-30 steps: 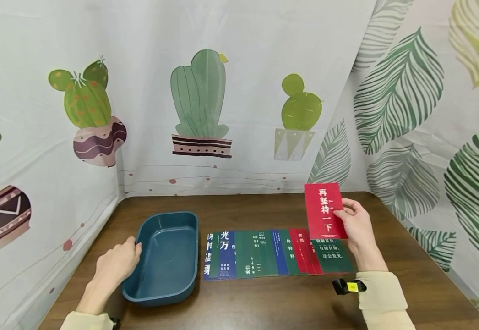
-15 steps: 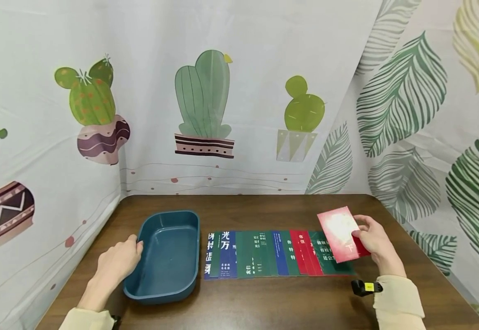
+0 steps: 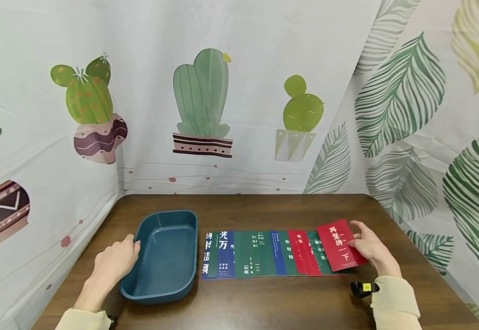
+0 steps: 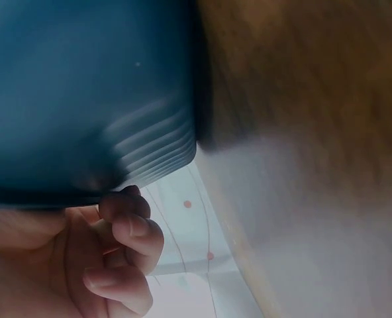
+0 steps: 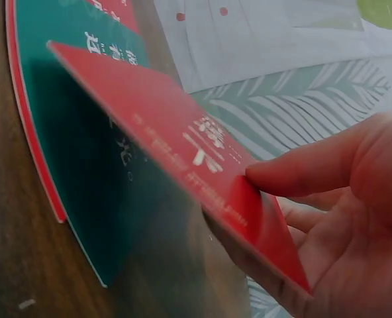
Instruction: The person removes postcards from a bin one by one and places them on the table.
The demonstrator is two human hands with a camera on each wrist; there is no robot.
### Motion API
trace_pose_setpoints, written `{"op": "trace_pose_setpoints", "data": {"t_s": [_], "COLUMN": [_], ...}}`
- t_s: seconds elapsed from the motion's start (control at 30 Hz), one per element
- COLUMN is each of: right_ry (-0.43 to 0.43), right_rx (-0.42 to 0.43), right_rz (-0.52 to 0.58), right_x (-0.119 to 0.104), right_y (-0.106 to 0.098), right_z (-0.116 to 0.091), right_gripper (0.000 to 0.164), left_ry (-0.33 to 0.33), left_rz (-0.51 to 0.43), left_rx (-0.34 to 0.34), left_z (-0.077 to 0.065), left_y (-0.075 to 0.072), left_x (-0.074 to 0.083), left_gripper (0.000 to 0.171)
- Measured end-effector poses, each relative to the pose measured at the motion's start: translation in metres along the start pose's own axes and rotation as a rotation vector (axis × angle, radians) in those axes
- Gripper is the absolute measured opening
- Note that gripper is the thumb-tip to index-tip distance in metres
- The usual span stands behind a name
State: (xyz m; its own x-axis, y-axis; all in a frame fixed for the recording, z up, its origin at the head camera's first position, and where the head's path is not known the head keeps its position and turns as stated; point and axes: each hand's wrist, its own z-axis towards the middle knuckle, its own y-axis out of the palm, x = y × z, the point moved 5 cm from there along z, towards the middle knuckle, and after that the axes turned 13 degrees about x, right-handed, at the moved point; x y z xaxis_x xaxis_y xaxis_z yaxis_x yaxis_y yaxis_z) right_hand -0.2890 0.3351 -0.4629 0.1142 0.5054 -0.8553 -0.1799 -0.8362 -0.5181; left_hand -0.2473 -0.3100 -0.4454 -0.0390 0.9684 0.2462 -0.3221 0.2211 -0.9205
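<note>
A red card [image 3: 338, 250] with white characters is pinched at its right edge by my right hand [image 3: 372, 247], thumb on top and fingers beneath. In the right wrist view the card [image 5: 163, 126] tilts above a green card [image 5: 70, 126] at the row's right end. The row of overlapping cards [image 3: 260, 256], green, blue and red, lies on the table. At the left, a blue plastic tub [image 3: 161, 261] stands with my left hand [image 3: 116, 261] gripping its left rim. In the left wrist view the left hand's fingers [image 4: 133, 232] curl at the rim.
The brown wooden table [image 3: 256, 307] ends at a white curtain [image 3: 149, 91] printed with cacti and leaves. The tub stands just left of the card row. A black wrist camera [image 3: 363, 288] sits at the right cuff.
My right hand has lowered the red card and moved it rightward, over the right end of the row. The left hand and the tub have stayed in place.
</note>
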Motion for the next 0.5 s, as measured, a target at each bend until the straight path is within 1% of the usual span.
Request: {"op": "trace_pose_setpoints", "data": {"t_s": [0.13,0.33,0.43,0.5], "right_ry": [-0.005,0.003,0.002,-0.014], "right_rx": [-0.023,-0.027,0.001,0.024], "right_rz": [-0.022,-0.07,-0.14,-0.204], "right_x": [-0.0003,0.0003,-0.0001,-0.0009], "right_y": [0.0053,0.0089,0.0091,0.0088], "right_z": [-0.0002,0.0005,0.0006,0.0013], "right_gripper": [0.072,0.075,0.076,0.077], "left_ry": [0.004,-0.004,-0.001,0.001], "left_rz": [-0.002,-0.003,-0.003,-0.003], "left_rx": [0.006,-0.006,-0.002,0.0], "left_z": [0.0007,0.0006,0.0005,0.0006], "left_y": [-0.002,-0.0015,-0.0002,0.0005], "left_x": [0.0001,-0.0001,-0.0007,-0.0012], "left_gripper": [0.034,0.035,0.036,0.036]}}
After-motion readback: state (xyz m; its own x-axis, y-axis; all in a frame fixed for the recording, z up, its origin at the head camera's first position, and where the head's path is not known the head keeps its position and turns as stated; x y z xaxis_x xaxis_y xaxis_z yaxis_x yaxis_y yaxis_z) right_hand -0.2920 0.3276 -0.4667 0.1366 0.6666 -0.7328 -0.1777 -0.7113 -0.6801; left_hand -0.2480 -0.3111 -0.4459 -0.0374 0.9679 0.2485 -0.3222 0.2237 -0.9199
